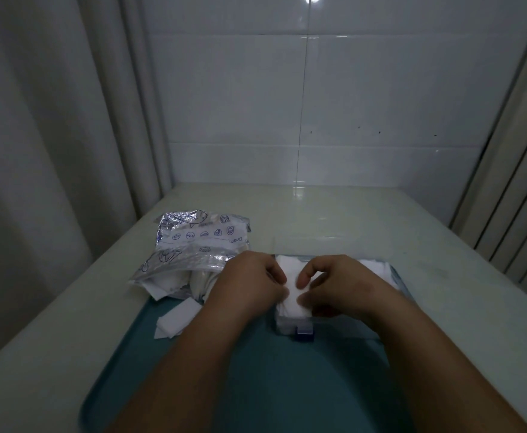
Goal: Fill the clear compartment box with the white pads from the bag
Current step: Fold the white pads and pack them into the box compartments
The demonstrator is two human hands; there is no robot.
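The pad stack (291, 290) is a soft, matte white block of square fibrous sheets. It sits in the near-left compartment of the compartment box (287, 327), directly between the two grips, and rises above the box rim.

The left grip (249, 276), a bare hand, has its fingers curled against the left edge of the stack. The right grip (340, 282), also a bare hand, has thumb and forefinger curled onto the top and right side of the stack. Both grips are closed on the stack, and their fingertips almost meet over it.

The box is thin, clear, rigid plastic with straight walls. A small dark blue latch (304, 334) sits at its near edge, just below the right grip's thumb. More white padding (376, 266) fills the compartment beyond the right grip's knuckles.

Box and forearms lie over a smooth teal tray (287, 385) with rounded corners. Left of the left grip lies the bag (199, 242), made of crinkled glossy film printed with blue icons. Its mouth faces the tray and white pads show inside it. Several loose pads (178, 320) lie flat on the tray below the bag, near the left forearm.

The tray rests on a pale, smooth bench (381, 220). Behind it is a glossy white tiled wall (365, 104), and pale curtains (37, 151) hang at the sides.
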